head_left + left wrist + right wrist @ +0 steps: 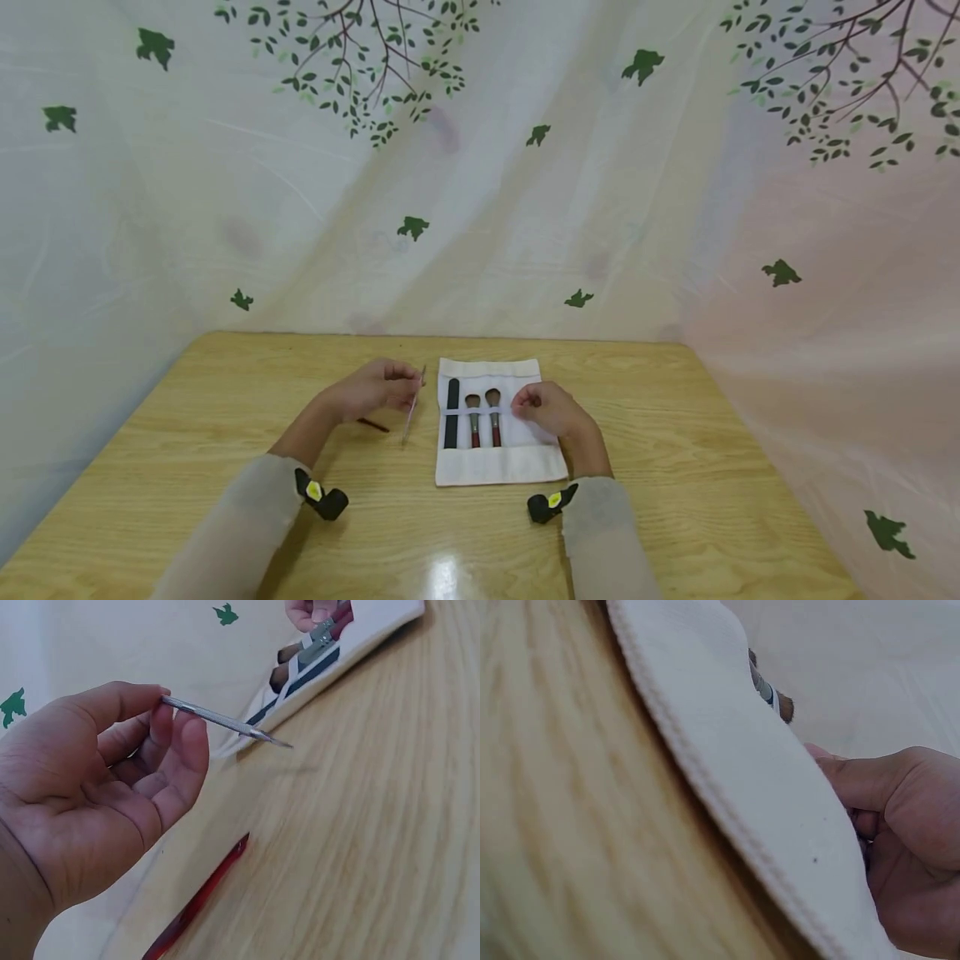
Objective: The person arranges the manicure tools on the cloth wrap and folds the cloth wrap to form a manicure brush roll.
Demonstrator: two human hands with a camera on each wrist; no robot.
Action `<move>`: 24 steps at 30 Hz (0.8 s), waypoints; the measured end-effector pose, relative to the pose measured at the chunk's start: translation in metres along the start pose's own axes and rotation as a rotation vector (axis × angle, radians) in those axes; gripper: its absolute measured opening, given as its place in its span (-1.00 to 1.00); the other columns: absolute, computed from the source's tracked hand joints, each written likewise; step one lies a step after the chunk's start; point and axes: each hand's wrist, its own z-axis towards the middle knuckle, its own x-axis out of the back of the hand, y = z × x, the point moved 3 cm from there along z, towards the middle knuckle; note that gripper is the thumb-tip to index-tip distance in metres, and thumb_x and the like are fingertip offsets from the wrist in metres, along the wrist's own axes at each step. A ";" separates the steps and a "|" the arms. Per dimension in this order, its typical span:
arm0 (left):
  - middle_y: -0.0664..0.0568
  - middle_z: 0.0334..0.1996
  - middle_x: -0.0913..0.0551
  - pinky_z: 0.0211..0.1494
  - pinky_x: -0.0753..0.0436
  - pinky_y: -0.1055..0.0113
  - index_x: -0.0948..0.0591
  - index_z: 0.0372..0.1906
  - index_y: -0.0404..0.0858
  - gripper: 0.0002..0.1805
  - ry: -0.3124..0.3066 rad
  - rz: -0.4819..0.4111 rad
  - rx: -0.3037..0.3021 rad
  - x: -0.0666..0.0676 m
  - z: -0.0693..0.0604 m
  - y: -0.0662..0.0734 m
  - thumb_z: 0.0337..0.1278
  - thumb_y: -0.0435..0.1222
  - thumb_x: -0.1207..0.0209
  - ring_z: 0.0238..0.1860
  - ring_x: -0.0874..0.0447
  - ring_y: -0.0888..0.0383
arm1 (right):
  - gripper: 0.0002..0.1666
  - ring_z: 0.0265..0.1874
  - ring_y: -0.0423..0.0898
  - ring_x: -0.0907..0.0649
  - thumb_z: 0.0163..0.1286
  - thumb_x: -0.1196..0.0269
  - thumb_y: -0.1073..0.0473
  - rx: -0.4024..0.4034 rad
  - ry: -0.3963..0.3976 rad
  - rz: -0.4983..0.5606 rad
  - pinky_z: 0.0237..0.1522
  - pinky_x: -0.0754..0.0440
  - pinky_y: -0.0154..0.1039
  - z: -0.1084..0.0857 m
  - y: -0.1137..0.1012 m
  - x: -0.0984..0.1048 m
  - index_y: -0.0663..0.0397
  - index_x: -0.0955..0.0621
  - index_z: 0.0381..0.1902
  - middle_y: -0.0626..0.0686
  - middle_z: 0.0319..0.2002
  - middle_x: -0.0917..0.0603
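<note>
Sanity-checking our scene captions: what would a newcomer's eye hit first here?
Probably the white pouch mid-table, with two brushes and a black strip under its band, where the right hand's fingertips are. Then the left hand, left of the pouch, pinching a thin metal tool above the table. Behind, dark green shapes dot a pale curtain.

The tabletop (690,500) was yellowish, grained wood, catching some glare; on it I saw a white pouch (502,468) spread open and, left of that, a slender dark-red stick (198,902).
</note>
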 end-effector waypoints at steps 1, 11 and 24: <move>-0.37 0.00 -0.55 0.07 -0.69 0.14 -0.44 0.18 -0.64 -0.59 0.010 -0.026 -0.004 -0.001 0.002 0.002 0.56 -0.32 -0.07 -0.08 -0.64 0.02 | -0.91 -0.31 -0.11 -0.54 0.45 -0.26 0.39 0.006 -0.002 0.002 -0.15 -0.50 -0.22 0.000 0.000 0.000 0.19 -0.69 -0.27 -0.02 -0.37 -0.63; -0.16 -0.11 -0.61 0.02 -0.70 0.24 -0.54 0.09 -0.47 -0.77 0.173 -0.276 -0.071 -0.014 0.036 0.012 0.53 -0.38 -0.09 -0.15 -0.64 0.10 | -0.92 -0.29 -0.11 -0.53 0.44 -0.27 0.41 0.028 -0.011 0.027 -0.17 -0.51 -0.27 0.000 0.001 0.001 0.23 -0.69 -0.26 0.00 -0.35 -0.63; -0.04 -0.23 -0.64 -0.14 -0.71 0.36 -0.57 0.07 -0.48 -0.78 0.419 -0.496 -0.130 -0.051 0.089 0.022 0.49 -0.41 -0.14 -0.27 -0.66 0.17 | -0.91 -0.29 -0.10 -0.55 0.44 -0.26 0.42 0.048 -0.015 0.017 -0.16 -0.52 -0.22 0.001 0.002 0.002 0.24 -0.70 -0.26 0.01 -0.35 -0.64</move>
